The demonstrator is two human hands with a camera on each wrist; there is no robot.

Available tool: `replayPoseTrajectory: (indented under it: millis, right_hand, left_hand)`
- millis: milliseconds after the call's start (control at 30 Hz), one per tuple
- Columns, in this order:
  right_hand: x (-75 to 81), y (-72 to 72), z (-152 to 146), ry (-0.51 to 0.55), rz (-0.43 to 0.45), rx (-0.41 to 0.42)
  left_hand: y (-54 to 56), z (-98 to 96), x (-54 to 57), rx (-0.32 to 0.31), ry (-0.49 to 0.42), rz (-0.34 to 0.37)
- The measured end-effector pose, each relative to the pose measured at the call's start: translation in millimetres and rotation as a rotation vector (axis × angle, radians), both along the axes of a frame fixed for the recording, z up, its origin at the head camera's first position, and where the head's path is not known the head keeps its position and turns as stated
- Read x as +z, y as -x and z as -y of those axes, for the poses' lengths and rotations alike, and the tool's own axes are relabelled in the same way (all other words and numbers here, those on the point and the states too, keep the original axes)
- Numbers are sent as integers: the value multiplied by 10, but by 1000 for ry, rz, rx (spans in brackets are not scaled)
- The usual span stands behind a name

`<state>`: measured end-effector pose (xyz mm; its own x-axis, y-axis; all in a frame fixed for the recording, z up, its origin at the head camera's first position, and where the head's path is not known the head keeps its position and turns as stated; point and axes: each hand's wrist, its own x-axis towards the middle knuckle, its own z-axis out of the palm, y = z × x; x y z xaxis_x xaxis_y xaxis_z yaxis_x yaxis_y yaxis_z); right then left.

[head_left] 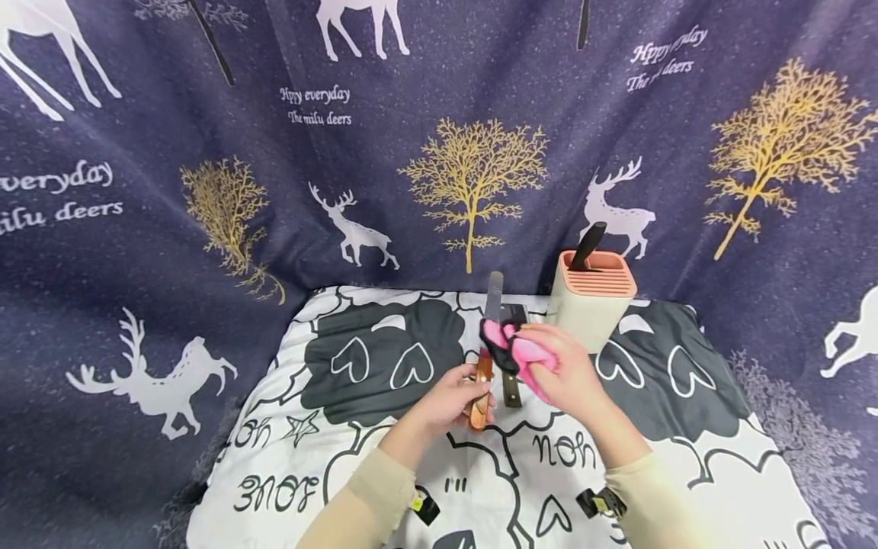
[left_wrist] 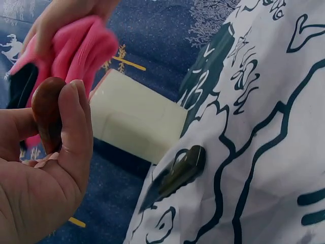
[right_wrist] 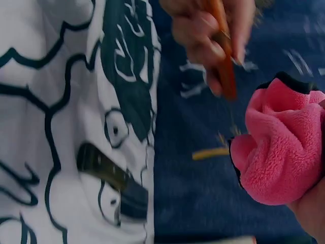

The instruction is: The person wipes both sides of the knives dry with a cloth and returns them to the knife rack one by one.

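In the head view my left hand [head_left: 444, 402] grips a knife by its reddish-brown wooden handle [head_left: 483, 372], its blade [head_left: 495, 296] pointing away from me. The handle's rounded end [left_wrist: 49, 104] shows between thumb and fingers in the left wrist view. My right hand [head_left: 568, 374] holds a bunched pink cloth [right_wrist: 282, 152] with black edging. In the head view the cloth overlaps the lower blade, near the handle. Beneath the hands lies a second knife with a dark riveted handle [head_left: 511, 390], its broad dark blade partly hidden by the cloth.
A cream knife block [head_left: 583, 316] with a slotted orange-pink top stands at the back right, a black-handled knife [head_left: 588, 245] upright in it. Black-and-white patterned fabric [head_left: 288, 457] covers the surface. A dark blue deer-print curtain [head_left: 425, 252] hangs close behind.
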<state>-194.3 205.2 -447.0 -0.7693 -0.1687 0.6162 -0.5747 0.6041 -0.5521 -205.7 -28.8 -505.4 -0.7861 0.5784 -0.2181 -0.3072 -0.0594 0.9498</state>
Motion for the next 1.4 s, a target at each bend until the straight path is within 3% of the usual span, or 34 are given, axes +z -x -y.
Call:
replayPoseTrajectory:
  millis: [200, 467, 667, 900, 1067, 1400]
  right_hand:
    - [-36, 68, 334, -128, 12, 120]
    - [-91, 112, 432, -247, 17, 150]
    - [-34, 182, 425, -285, 3, 146]
    - [23, 308, 395, -335, 72, 107]
    - [54, 381, 378, -355, 110, 90]
    - [60, 522, 394, -302, 121, 14]
  left_hand:
    - [-32, -48, 18, 19, 4, -9]
    - [-55, 8, -1, -31, -11, -56]
    - [-56, 10, -24, -48, -32, -68]
    - [-80, 17, -13, -79, -54, -64]
    - [-93, 37, -20, -115, -58, -102]
    - [-135, 57, -34, -136, -95, -133]
